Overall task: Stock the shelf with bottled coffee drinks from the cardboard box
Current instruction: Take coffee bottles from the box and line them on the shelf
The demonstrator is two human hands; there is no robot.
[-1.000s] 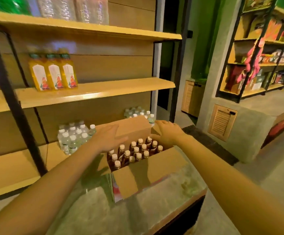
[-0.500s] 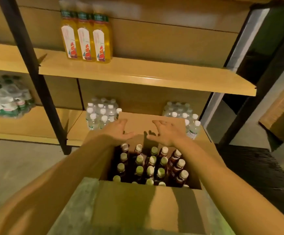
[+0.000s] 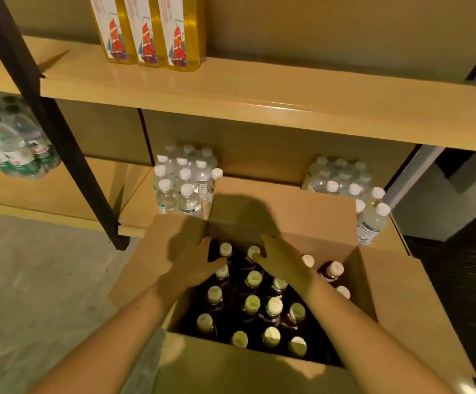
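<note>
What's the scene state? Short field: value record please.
box: cardboard box open, flaps out
contents: dark coffee bottles upright, capped, still packed
left hand: over the bottles at the box's left wall, nothing held
right hand: over the back rows, fingertips at a cap, nothing lifted
middle shelf: three yellow bottles
lower shelf: water packs

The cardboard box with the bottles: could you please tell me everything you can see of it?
The cardboard box is plain brown corrugated card, open at the top with all four flaps folded outward. It stands upright in front of the lowest shelf, its far flap rising before the water bottle packs. Inside stand rows of dark coffee bottles with pale caps. The left hand and right hand reach in over the far rows, fingers at the caps; neither has clearly gripped a bottle.
</note>
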